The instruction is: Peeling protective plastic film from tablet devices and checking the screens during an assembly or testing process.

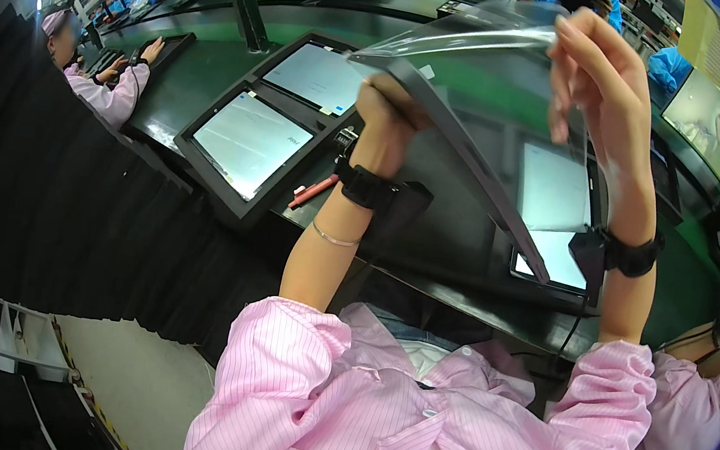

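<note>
My left hand point(386, 120) is closed on the left edge of a thin dark flat panel point(476, 166), held tilted above the bench. My right hand point(606, 80) is raised at the upper right, thumb and fingers pinched on a clear plastic film point(468, 43). The film stretches from the panel's upper left corner to my right fingertips and looks slack and shiny. Part of the panel's face shows only through the film. Each of my wrists wears a black strap with a small box.
Left on the green bench point(206, 79) lies a black tray point(288, 104) with two pale screens. A red pen-like tool point(314, 192) sits beside it. More pale screens point(556, 190) lie at right. Co-workers in pink point(110, 101) sit left and right; others in blue are across.
</note>
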{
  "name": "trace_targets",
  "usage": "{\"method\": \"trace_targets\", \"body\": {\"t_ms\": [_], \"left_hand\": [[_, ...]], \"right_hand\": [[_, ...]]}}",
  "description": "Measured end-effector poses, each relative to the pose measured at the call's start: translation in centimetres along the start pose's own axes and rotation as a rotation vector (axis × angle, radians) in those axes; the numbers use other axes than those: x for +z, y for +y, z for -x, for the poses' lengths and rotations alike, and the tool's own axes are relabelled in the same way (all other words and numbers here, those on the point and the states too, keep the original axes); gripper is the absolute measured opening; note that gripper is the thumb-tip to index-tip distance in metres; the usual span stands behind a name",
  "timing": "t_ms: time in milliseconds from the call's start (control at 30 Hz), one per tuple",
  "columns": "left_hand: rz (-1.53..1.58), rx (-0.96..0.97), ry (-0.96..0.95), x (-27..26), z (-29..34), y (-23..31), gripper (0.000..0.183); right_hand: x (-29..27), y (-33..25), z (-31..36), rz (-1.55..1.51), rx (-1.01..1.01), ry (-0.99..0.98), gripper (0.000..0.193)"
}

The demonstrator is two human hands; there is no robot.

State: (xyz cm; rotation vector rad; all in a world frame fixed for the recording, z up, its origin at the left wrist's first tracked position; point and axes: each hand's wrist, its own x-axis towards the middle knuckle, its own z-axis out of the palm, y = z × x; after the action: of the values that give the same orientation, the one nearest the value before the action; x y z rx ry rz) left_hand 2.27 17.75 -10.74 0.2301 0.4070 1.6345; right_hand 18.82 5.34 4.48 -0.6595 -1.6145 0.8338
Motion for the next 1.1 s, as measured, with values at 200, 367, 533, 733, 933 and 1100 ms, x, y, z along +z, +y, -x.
{"method": "trace_targets", "body": {"t_ms": [200, 367, 533, 733, 933, 1100], "left_hand": [[-0.122, -0.405, -0.628, -3.2, -0.8, -3.1, 0.030], [-0.156, -0.395, -0.269, -2.7, 0.6, -3.2, 0.029], [-0.157, -0.184, 0.072, -1.4, -1.2, -2.5, 0.043], [-0.016, -0.121, -0.292, -5.5, -3.9, -2.4, 0.031], [0.063, -0.070, -0.686, -7.3, -3.0, -0.4, 0.018], [0.340, -0.296, -1.051, -10.4, -5.4, -0.9, 0.013]], "right_hand": [[-0.1, -0.4, -2.9, -0.079, 0.122, -0.102, 0.023], [0.8, -0.9, -2.8, -0.157, 0.169, -0.126, 0.018], [1.5, -1.3, -1.0, 0.145, 0.097, -0.168, 0.028], [4.8, -2.6, 2.9, 0.014, 0.115, -0.314, 0.028], [1.5, -0.6, 6.5, 0.120, 0.110, -0.295, 0.022], [3.1, 0.1, 12.9, 0.348, -0.415, -0.017, 0.019]]}}
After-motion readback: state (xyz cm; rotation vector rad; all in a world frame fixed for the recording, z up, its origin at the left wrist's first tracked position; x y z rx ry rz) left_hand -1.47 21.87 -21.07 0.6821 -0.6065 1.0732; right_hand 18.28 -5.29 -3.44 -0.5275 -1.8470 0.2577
